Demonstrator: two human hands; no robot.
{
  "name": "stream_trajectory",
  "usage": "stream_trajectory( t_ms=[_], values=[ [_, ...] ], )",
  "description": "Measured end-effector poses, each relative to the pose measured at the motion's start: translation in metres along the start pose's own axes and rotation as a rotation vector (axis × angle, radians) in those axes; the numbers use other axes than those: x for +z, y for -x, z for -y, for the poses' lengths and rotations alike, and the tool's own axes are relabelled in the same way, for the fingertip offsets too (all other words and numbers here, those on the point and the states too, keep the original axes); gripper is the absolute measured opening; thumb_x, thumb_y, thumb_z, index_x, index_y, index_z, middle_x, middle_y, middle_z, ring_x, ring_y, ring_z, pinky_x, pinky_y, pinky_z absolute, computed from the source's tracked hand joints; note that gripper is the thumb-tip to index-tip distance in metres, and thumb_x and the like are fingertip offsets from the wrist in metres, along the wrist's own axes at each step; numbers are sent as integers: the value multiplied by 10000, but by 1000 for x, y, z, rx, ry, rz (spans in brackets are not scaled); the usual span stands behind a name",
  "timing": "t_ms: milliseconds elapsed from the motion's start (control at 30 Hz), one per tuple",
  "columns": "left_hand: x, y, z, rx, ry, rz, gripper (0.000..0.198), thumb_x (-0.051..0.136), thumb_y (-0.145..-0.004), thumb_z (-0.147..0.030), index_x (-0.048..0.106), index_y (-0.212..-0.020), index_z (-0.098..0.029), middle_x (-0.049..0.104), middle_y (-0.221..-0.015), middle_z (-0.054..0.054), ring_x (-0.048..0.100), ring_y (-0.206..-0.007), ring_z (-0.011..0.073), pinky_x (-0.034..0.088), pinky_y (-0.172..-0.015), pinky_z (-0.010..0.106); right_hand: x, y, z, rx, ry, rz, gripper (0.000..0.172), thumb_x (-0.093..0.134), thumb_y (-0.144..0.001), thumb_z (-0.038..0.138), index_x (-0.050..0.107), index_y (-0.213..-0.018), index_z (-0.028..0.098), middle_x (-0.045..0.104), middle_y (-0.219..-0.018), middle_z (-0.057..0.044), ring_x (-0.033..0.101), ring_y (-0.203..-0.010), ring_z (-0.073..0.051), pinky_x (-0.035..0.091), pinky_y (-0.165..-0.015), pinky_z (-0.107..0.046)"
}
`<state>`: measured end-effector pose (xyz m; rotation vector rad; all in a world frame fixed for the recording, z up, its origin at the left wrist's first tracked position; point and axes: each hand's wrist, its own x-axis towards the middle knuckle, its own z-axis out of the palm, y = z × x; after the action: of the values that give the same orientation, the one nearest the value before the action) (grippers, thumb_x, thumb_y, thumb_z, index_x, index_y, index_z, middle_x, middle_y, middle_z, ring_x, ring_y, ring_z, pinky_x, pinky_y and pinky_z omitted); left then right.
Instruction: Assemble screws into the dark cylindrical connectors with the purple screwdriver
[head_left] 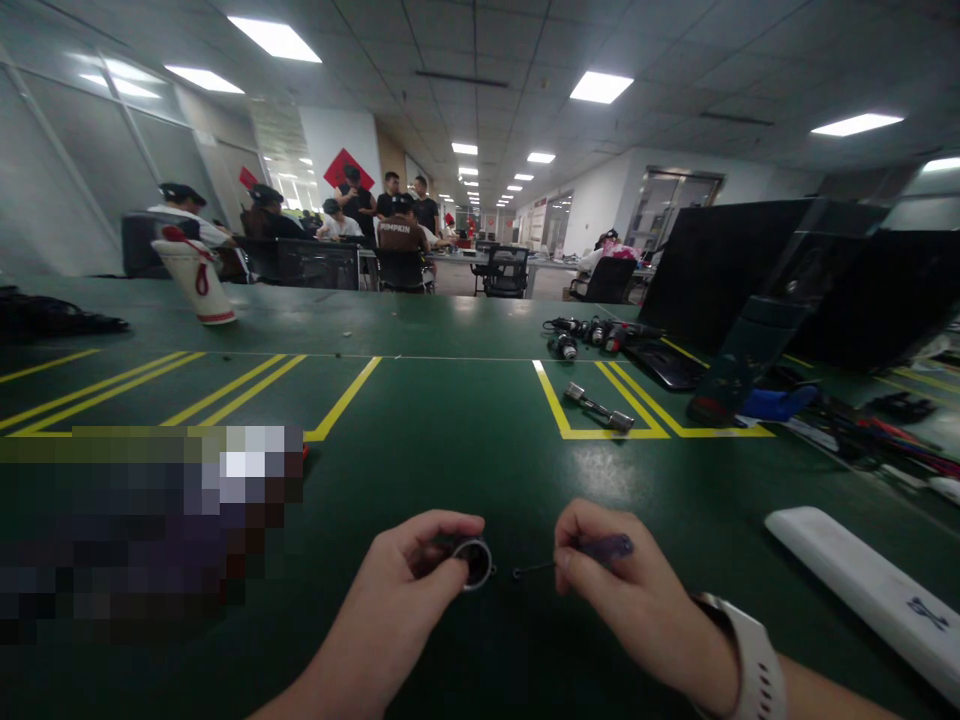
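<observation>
My left hand is closed around a short hollow metal cylinder, its round open end turned toward the right; a small tab sticks out on its right rim. In my right hand is a screwdriver with a purple translucent handle, pinched between thumb and fingers. The thin shaft points left at the cylinder, and a small dark piece shows at its tip. A gap separates that tip from the cylinder. Both hands are just above the green tabletop.
A dumbbell-shaped metal part lies inside yellow tape lines ahead. Several camera-like dark parts sit behind it. To the right are a white bar-shaped case, a dark post and cables. A blurred-out patch covers the left.
</observation>
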<state>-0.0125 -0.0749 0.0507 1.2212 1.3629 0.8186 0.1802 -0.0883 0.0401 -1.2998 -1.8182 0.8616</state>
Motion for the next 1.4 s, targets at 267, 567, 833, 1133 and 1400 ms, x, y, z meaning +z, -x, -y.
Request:
stream_trajectory(
  t_ms=[267,567,833,1133,1400],
  values=[
    [0,2,1,-28,16,11,275,598,-683,-209,693,-939,-176,738,-852,56,663,-846,247,464,-783,359,3,0,-2,-11,96,14,156,458,-771,142,497,-627,186,529,-553,24,486,-516,-122,339,-486,-233],
    [0,2,2,-10,10,15,265,589,-694,-197,693,-937,-183,735,-863,48,657,-864,234,463,-778,339,1,1,2,-44,111,34,157,460,-783,137,498,-638,187,524,-567,24,490,-530,-121,340,-504,-234],
    [0,-1,4,-27,-9,37,286,565,-697,-187,671,-962,-167,728,-864,50,647,-848,228,454,-775,338,2,0,0,-33,83,19,160,451,-793,177,499,-641,183,524,-564,19,491,-539,-130,345,-508,-238],
    [-1,-2,8,-34,-16,54,277,557,-719,-194,656,-977,-172,720,-898,54,634,-878,232,442,-789,354,3,1,0,-11,89,46,146,454,-784,164,499,-647,183,534,-574,17,498,-549,-130,346,-517,-237],
    [0,-3,8,-39,61,67,268,591,-705,-184,658,-963,-156,720,-884,51,648,-848,214,472,-786,332,2,1,1,2,54,88,132,445,-787,174,499,-666,183,539,-586,13,504,-549,-133,359,-517,-240]
  ],
)
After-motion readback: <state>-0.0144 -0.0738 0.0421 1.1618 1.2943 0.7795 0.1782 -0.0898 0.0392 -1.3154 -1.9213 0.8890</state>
